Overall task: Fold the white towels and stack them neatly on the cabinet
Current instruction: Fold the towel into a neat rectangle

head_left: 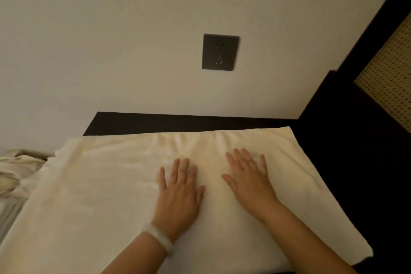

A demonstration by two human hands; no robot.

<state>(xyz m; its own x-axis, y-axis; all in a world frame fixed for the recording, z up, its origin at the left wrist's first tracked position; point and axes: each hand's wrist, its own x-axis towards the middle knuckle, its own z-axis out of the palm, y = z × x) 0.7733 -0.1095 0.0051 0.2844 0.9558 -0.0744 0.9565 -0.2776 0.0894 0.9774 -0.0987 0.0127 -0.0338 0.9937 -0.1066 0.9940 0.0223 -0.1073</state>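
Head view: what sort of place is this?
Probably a hotel room or bedroom: a dark cabinet bearing a white towel, rumpled bedding at left, a dark wall socket above.

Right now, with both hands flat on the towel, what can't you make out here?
All in the head view.
Layers of the towel: its top surface hides any folds beneath.
Top of the cabinet: the towel covers most of it.
Towel's near edge: cut off by the bottom frame edge.
Crumpled cloth at left: cut off by the left edge, too dim to identify.
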